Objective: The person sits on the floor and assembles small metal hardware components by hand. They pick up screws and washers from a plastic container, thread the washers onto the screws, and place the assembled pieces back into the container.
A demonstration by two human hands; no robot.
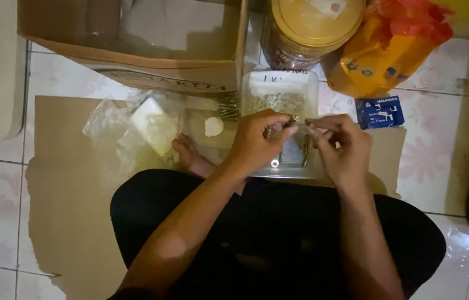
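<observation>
My left hand (256,141) and my right hand (341,145) meet over a clear plastic tub (280,91) of small pale pieces that stands on a flat sheet of cardboard (68,183). The left fingers pinch a small dark part (279,129). Between thumb and forefinger the right hand pinches a thin metal piece (304,121) that touches the dark part. A small metal ring (274,163) lies at the tub's near edge, below the left hand. My crossed legs in dark trousers (279,233) fill the lower middle, one bare foot (185,151) showing.
An open cardboard box (134,55) stands at the back left, and a round jar with a yellow lid (309,25) beside an orange plastic bag (381,50) at the back right. Clear plastic bags (134,130) with a pale block lie left. A small blue packet (379,111) lies right, on tiled floor.
</observation>
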